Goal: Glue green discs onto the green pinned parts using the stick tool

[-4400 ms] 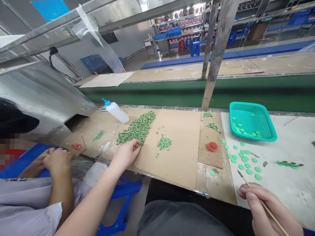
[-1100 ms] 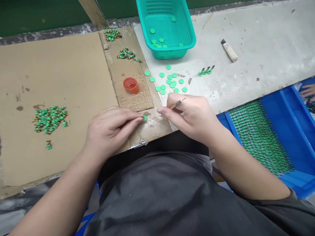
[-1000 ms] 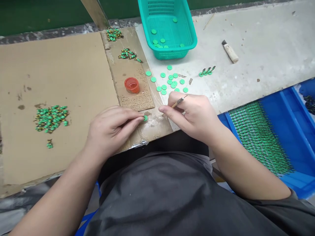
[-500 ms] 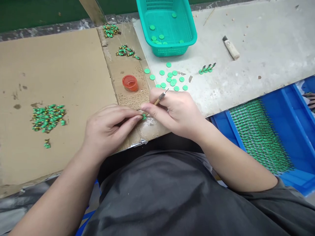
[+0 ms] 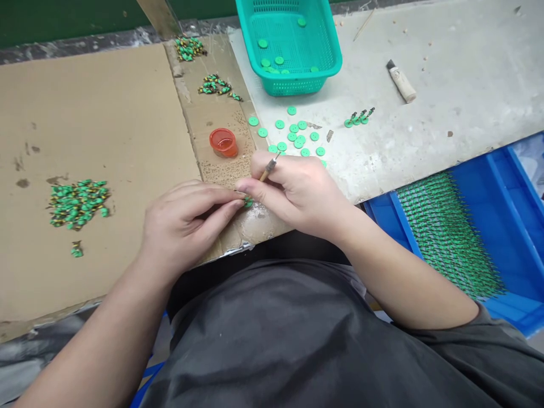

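A person's left hand [image 5: 182,224] pinches a small green piece [image 5: 248,202] in its grip, near the front edge of the bench [image 5: 467,68]. The right hand [image 5: 300,192], touching or nearly so, has its grip closed around a slim wooden-handled tool [image 5: 268,169]. The work looks partway along: three green discs with dark-tipped bits slanting up [image 5: 357,120] stand in a row, while loose green discs [image 5: 300,141] and a heap of tiny green parts [image 5: 79,203] remain. Fingers cover most of the held piece; the tool's lower end is hidden. The turquoise basket [image 5: 295,86] is cut off above.

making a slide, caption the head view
Left hand pinching a small green piece, right hand holding a thin tool, red cup beyond.
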Action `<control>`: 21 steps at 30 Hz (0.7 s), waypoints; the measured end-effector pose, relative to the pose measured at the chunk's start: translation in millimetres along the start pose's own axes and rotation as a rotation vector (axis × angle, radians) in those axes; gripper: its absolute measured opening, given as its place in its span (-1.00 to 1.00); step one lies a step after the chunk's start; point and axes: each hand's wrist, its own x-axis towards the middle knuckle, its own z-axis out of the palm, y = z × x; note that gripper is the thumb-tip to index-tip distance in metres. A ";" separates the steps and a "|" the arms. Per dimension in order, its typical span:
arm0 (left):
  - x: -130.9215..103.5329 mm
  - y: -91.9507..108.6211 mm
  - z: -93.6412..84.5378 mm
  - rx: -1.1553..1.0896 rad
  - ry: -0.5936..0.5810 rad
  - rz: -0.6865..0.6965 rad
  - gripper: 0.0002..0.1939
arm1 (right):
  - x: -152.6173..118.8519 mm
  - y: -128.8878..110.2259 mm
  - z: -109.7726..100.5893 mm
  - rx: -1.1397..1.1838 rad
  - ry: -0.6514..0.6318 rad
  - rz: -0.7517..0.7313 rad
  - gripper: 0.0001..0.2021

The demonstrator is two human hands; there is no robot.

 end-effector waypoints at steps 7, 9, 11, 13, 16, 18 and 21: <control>-1.1 -3.5 0.6 0.009 0.003 0.015 -0.90 | 4.8 -0.9 -0.3 -0.022 -0.029 -0.032 -0.69; -1.4 -4.7 1.1 0.011 0.002 0.019 -0.91 | 6.4 -1.1 0.5 -0.026 -0.035 -0.034 -0.72; -1.1 -5.8 1.1 0.012 0.001 0.032 -0.91 | 8.2 -2.4 1.1 -0.027 -0.038 -0.040 -0.73; -0.4 -6.6 0.7 0.015 0.010 0.045 -0.90 | 9.8 -4.0 1.4 -0.029 -0.048 -0.054 -0.73; 0.9 -5.7 -0.1 0.014 0.021 0.040 -0.85 | 9.2 -4.8 1.7 -0.031 -0.060 -0.084 -0.73; 1.1 -4.2 -0.2 0.001 0.014 0.033 -0.87 | 4.5 -3.3 2.9 -0.027 -0.023 -0.093 -0.71; 0.2 -3.0 0.7 -0.022 0.007 0.051 -0.93 | -7.5 0.1 8.0 -0.019 0.116 -0.101 -0.68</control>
